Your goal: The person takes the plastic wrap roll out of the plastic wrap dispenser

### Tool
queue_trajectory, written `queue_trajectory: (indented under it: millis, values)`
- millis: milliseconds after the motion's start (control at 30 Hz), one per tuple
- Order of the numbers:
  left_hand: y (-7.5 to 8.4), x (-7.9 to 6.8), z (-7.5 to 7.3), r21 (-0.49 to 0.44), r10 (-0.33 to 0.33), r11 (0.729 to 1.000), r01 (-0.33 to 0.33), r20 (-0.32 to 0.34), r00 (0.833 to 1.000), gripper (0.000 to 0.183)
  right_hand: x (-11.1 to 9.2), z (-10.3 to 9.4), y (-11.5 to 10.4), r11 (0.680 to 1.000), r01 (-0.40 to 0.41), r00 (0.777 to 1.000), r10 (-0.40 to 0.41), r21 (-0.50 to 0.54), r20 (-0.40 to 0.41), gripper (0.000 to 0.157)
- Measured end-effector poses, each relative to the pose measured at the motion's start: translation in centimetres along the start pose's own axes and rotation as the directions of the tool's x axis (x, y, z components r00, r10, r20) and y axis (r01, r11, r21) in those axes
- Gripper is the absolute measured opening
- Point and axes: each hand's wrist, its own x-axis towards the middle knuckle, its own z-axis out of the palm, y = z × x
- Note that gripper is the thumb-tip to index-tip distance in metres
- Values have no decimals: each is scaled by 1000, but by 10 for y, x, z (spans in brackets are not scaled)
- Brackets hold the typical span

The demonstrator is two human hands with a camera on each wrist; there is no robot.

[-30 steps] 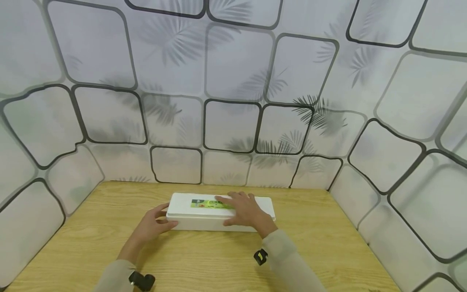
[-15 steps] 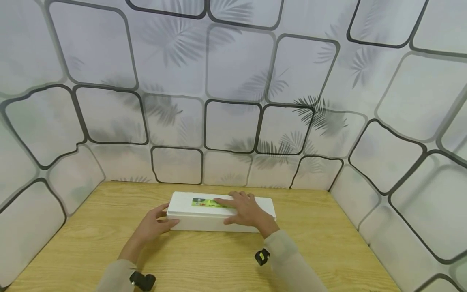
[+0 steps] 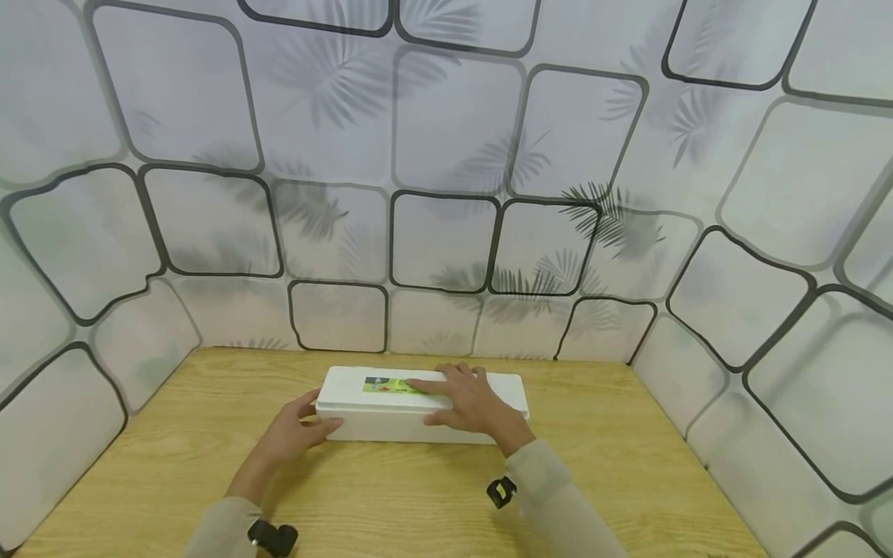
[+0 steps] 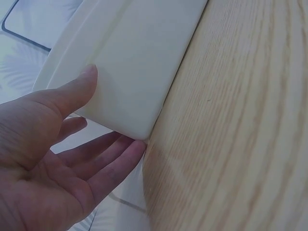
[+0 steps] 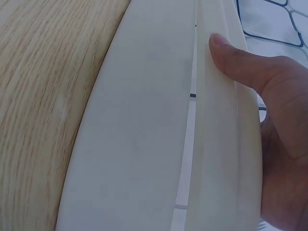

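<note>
A long white lidded box [image 3: 391, 426] stands on the table, its lid [image 3: 349, 385] bearing a green and yellow label [image 3: 377, 385]. My left hand [image 3: 293, 425] holds the box's left end, thumb on the front wall and fingers round the end near the bottom corner, as the left wrist view shows. Across the lid my right hand [image 3: 469, 399] spreads from front to back and grips it, with the thumb [image 5: 224, 48] on its front rim. In the right wrist view a narrow gap shows between lid and box wall [image 5: 130, 120]. The inside of the box is hidden.
The wood-grain table [image 3: 391, 496] reaches back to a patterned wall covering [image 3: 439, 240] that also rises on the left and right. Black wrist cameras are strapped at both sleeves.
The lid has shifted slightly to the left on the box, and my right hand has moved with it. My left hand has stayed nearly in place at the box's left end.
</note>
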Motion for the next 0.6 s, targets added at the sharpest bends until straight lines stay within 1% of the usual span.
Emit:
queue_trajectory:
  millis: [133, 333, 600]
  values:
    - [0, -1, 0, -10, -1, 1000, 1, 1, 1000, 77, -1, -2, -1, 1000, -6, 1000, 6, 9, 1, 64]
    - [-3, -1, 0, 3, -3, 1000, 3, 4, 1000, 77, -4, -2, -1, 1000, 5, 1000, -5, 12, -17, 63]
    - [0, -1, -1, -3, 2, 1000, -2, 5, 1000, 76, -7, -7, 0, 1000, 13, 999, -13, -10, -40, 63]
